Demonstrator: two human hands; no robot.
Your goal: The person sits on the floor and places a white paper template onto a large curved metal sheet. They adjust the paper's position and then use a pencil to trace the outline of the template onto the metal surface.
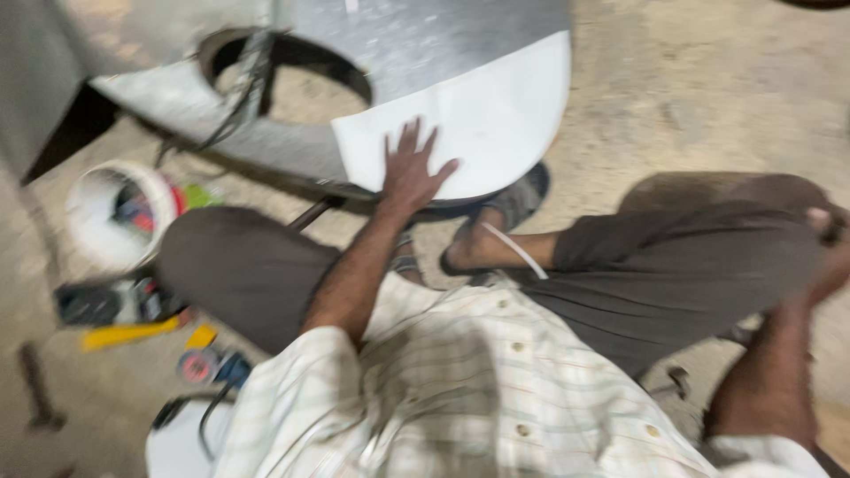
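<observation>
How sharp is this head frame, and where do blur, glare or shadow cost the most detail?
Head view: motion blur smears the whole frame; the left hand spread flat on the white sheet is soft-edged but readable; the right hand at the knee is a smudge; the white bucket and the tools on the floor blur together; the sheet is bright and featureless; dim shadow under the metal panel.
</observation>
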